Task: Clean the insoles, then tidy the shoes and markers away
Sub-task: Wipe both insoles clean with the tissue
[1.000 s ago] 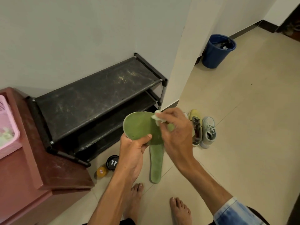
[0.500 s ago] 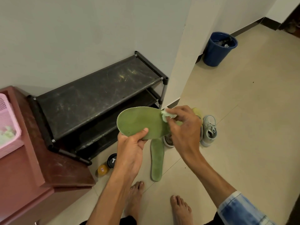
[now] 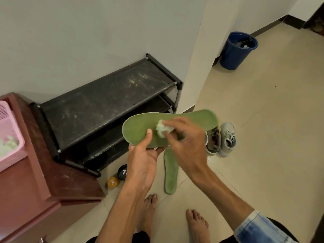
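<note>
Curled left hand (image 3: 142,161), curled right hand (image 3: 186,143)

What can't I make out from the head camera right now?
Head view only:
- held insole: middle covered by the right hand and white wad; underside faces away.
- floor insole: top end behind the held insole.
- black tin: label partly behind the left hand.
- pink basket: cut by left edge, contents blurred.

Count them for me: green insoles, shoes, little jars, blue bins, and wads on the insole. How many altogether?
Insoles: 2, the held insole and the floor insole
Shoes: 2, the darker shoe and the pale shoe
Little jars: 2, the black-lidded jar and the yellow jar
Bins: 1, the blue bin
Wads: 1, the wad
Total: 8
</note>
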